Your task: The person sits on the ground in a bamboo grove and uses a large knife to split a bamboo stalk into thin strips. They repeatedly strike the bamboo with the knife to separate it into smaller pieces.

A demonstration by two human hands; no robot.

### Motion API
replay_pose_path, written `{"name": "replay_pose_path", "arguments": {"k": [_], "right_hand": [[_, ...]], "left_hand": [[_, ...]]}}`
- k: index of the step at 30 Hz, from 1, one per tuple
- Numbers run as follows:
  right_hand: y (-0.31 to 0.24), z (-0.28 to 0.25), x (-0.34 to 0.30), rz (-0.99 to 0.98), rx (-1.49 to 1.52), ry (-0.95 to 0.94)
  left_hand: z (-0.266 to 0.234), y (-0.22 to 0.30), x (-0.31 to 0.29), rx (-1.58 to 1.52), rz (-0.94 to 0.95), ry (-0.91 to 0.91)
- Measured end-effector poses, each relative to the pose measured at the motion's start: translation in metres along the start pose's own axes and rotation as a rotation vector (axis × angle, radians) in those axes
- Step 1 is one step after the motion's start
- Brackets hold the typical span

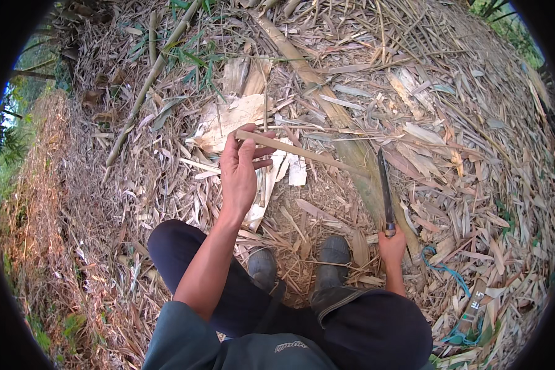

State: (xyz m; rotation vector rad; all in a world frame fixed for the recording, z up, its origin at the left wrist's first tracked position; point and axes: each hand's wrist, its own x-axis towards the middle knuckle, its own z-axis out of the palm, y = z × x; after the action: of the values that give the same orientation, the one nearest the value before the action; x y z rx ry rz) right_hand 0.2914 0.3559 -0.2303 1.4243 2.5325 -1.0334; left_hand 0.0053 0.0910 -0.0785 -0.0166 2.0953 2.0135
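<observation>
Between the thumb and fingers of my left hand (240, 166) is one end of a long, thin bamboo strip (302, 152). The strip slants away to the right, and its far end passes over a thick bamboo pole (367, 182) lying on the ground. My right hand (393, 246) is wrapped round the handle of a machete (385, 191). The dark blade points away from me, just right of the pole and close to the strip's far end. I cannot tell whether blade and strip touch.
Dry leaves and bamboo sheaths cover the ground. Pale flat sheaths (237, 120) lie beyond my left hand. A thinner bamboo stem (151, 77) rests at the far left. My boots (333, 259) stand near the pole's close end. Blue cord (453, 271) lies at the right.
</observation>
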Motion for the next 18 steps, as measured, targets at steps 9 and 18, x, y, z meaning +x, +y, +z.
{"name": "replay_pose_path", "arguments": {"k": [9,18], "right_hand": [[-0.012,-0.009,-0.002,0.015,0.024,-0.050],[-0.003,-0.004,-0.001,0.014,0.034,-0.027]], "left_hand": [[0.000,-0.007,0.004,0.024,0.002,-0.012],[-0.001,-0.007,0.007,-0.041,0.016,0.007]]}}
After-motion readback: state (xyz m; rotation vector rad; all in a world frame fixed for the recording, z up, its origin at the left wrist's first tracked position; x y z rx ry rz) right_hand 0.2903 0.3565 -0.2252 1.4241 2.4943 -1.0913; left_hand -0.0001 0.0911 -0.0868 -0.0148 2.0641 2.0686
